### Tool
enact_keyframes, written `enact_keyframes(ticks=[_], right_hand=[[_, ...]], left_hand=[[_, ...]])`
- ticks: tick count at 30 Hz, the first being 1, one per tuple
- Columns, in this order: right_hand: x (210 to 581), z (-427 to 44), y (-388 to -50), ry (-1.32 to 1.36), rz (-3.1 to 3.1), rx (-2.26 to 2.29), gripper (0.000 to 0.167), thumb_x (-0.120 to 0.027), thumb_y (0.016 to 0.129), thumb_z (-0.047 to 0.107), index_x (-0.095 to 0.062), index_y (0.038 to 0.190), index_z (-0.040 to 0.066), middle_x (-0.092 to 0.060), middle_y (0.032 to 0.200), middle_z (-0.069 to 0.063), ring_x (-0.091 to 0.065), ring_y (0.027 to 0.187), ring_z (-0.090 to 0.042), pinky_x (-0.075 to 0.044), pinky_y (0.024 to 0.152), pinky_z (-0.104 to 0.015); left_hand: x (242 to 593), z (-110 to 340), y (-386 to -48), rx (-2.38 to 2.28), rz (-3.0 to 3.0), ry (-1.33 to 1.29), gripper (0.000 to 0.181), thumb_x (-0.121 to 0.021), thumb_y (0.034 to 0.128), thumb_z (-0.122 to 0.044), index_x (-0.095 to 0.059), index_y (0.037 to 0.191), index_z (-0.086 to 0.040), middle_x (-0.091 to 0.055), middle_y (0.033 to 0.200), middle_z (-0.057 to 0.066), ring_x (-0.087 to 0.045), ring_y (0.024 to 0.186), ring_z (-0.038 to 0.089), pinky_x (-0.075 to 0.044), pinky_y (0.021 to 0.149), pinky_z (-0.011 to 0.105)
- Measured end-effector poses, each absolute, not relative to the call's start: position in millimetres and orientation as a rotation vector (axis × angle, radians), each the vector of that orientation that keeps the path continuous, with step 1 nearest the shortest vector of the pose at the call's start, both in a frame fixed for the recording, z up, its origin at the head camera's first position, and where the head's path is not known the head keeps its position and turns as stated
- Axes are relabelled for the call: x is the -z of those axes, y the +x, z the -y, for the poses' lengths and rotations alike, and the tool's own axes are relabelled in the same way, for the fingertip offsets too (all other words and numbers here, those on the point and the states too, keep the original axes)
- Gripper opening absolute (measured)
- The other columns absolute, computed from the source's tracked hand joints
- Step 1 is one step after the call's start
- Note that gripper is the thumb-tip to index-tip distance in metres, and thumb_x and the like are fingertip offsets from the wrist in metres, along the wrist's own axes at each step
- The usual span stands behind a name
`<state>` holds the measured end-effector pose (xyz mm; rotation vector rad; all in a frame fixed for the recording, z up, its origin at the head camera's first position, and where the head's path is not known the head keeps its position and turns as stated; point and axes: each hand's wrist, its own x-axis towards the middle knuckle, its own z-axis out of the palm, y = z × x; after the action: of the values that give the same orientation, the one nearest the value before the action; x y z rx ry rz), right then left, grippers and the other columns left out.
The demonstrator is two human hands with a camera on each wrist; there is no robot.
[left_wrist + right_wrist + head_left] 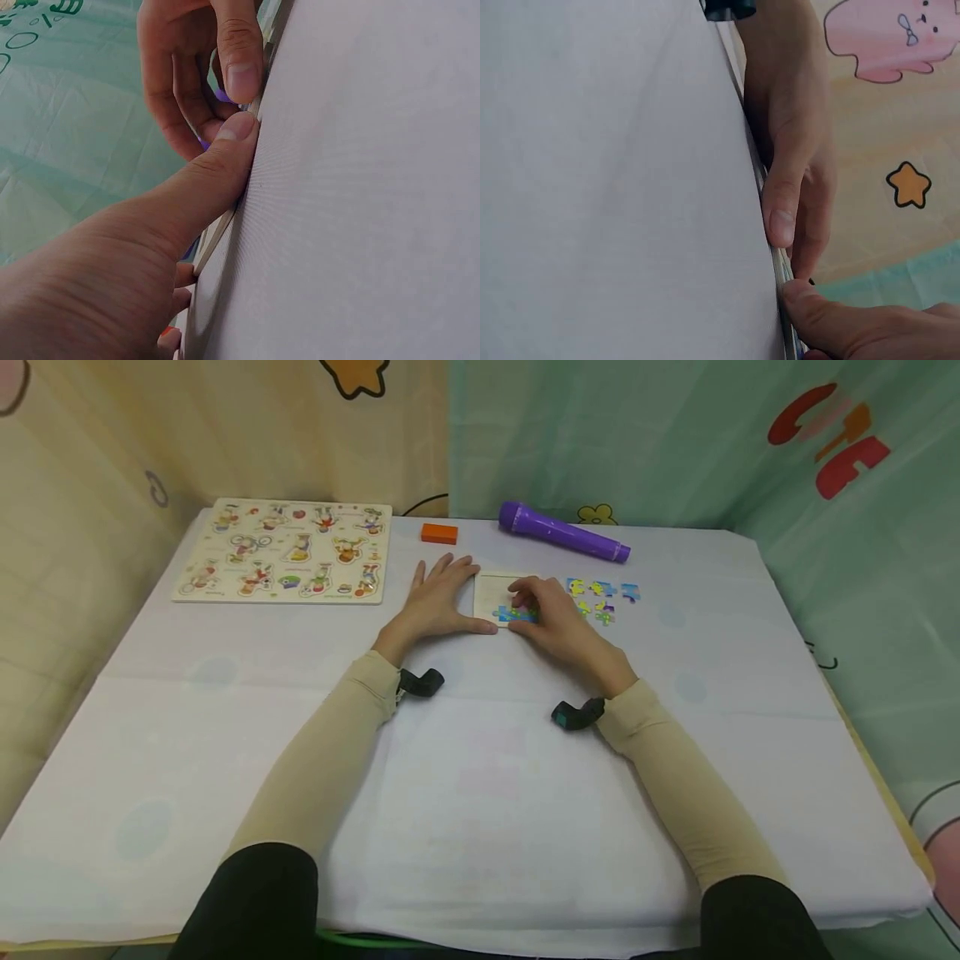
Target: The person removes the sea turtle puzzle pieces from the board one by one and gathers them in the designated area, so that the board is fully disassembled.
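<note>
A small wooden puzzle board (492, 583) lies flat, with blue puzzle pieces (504, 613) along its lower part. My left hand (435, 602) spreads its fingers at the board's left side, the thumb along the near edge. From the right, my right hand (564, 628) bends its fingers over the board, its thumb by the near edge. Whether anything is between those fingers is hidden. The left wrist view has the left thumb (202, 176) close to the right hand (199, 67). In the right wrist view, both the left hand (799, 150) and right hand (862, 326) meet the board's edge.
Several loose puzzle pieces (603, 607) lie right of the board. Behind are an orange block (439, 533) and a purple microphone (562, 532). A large picture board (281, 577) occupies the table's back left. Curtains (637, 443) hang beyond the white-covered table (480, 793).
</note>
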<state>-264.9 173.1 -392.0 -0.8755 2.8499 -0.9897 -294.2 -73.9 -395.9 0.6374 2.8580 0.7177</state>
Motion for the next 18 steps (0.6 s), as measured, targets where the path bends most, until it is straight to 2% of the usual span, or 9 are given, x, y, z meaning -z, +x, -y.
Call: enact_keyframes(ticks=[7,14,18], right_hand=[[381,-172,-271,-0.858,-2.797,0.952,0.050,-0.081,0.094,0.013,-0.056,0.136,0.000,-0.065,0.118,-0.016,-0.055,0.109,-0.031,-0.042,0.102,-0.044],[390,-174,-264,-0.810,-2.793,1.294,0.031,-0.076,0.095,0.001,-0.065,0.125,0.003,-0.068,0.120,-0.014,-0.067,0.108,-0.026,-0.057,0.097,-0.040],[390,-181,-260,-0.737,-2.790,1.463,0.022,-0.073,0.098,0.005,-0.070,0.120,0.006,-0.072,0.119,-0.009,-0.070,0.106,-0.021,-0.059,0.096,-0.035]], left_hand=[[397,73,-295,-0.720,-2.853,0.634,0.116,-0.082,0.0777,-0.071,-0.032,0.166,-0.015,-0.018,0.178,0.005,-0.001,0.166,0.029,0.013,0.131,0.057],[396,73,-295,-0.714,-2.851,0.634,0.116,-0.082,0.0780,-0.071,-0.032,0.166,-0.015,-0.018,0.178,0.005,-0.001,0.166,0.029,0.013,0.131,0.057],[396,74,-295,-0.709,-2.850,0.629,0.116,-0.081,0.0784,-0.071,-0.031,0.167,-0.015,-0.018,0.178,0.005,0.000,0.166,0.029,0.014,0.131,0.056]])
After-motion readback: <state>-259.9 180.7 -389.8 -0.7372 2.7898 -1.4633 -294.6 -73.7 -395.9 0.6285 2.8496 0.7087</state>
